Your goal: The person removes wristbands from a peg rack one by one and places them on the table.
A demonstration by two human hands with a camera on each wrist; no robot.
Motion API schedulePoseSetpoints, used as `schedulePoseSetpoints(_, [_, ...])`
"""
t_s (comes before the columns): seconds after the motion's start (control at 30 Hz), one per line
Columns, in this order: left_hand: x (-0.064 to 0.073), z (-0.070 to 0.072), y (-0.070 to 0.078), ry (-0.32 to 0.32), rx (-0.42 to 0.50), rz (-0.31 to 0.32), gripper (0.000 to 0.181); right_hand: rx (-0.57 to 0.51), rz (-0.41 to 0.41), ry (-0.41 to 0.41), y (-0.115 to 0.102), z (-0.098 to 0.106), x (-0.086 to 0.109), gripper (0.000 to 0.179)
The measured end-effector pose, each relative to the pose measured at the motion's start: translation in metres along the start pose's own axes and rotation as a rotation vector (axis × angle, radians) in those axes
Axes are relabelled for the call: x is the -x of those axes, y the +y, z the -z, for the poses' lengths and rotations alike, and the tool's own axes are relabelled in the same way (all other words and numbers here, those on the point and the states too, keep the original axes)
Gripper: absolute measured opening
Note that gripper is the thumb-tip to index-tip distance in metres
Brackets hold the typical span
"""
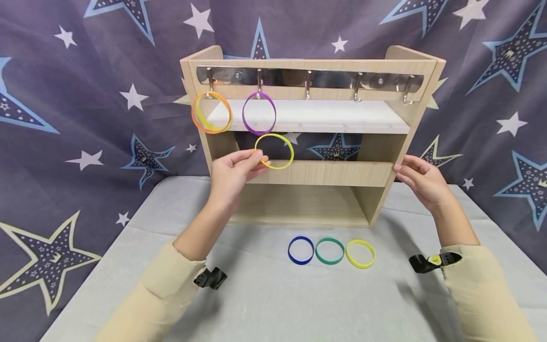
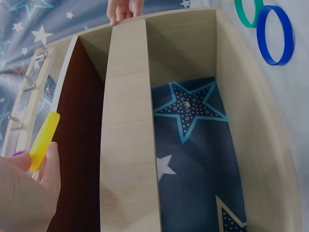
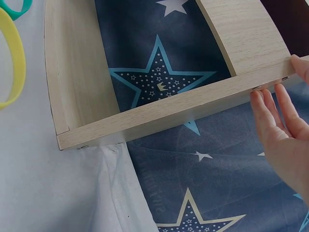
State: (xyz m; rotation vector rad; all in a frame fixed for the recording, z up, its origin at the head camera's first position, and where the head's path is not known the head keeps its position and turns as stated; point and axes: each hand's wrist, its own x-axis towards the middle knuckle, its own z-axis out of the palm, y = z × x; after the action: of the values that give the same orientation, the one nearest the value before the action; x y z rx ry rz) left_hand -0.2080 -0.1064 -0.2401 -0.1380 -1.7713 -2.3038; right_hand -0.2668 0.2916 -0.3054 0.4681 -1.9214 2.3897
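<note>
My left hand (image 1: 239, 173) pinches a yellow wristband (image 1: 292, 151) between thumb and fingers, in front of the shelf and just below a purple wristband (image 1: 275, 116). That purple band hangs from the second hook (image 1: 259, 80) from the left. An orange wristband (image 1: 231, 114) and another yellow one hang together on the leftmost hook (image 1: 209, 78). With fairly straight fingers, my right hand (image 1: 423, 183) touches the right side panel of the wooden shelf (image 1: 325, 173); in the right wrist view its thumb (image 3: 300, 67) lies at the panel's front edge.
On the grey cloth (image 1: 265, 294) before the shelf lie a blue wristband (image 1: 289, 253), a green wristband (image 1: 317, 253) and a yellow wristband (image 1: 361, 266) in a row. Three hooks to the right on the metal rail (image 1: 333, 78) hold nothing. Star-patterned fabric (image 1: 107, 118) hangs behind.
</note>
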Motion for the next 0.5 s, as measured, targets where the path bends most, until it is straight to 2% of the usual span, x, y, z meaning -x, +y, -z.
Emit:
schedulePoseSetpoints(0.3, [0.001,0.019,-0.006,-0.1,-0.059,0.15,0.03,-0.022,0.008,-0.022,0.001,0.001,0.001,0.027])
schedulePoseSetpoints(0.5, [0.001,0.033,-0.018,-0.168,-0.113,0.248,0.03,-0.018,0.022,-0.035,0.002,0.001,0.001,0.026])
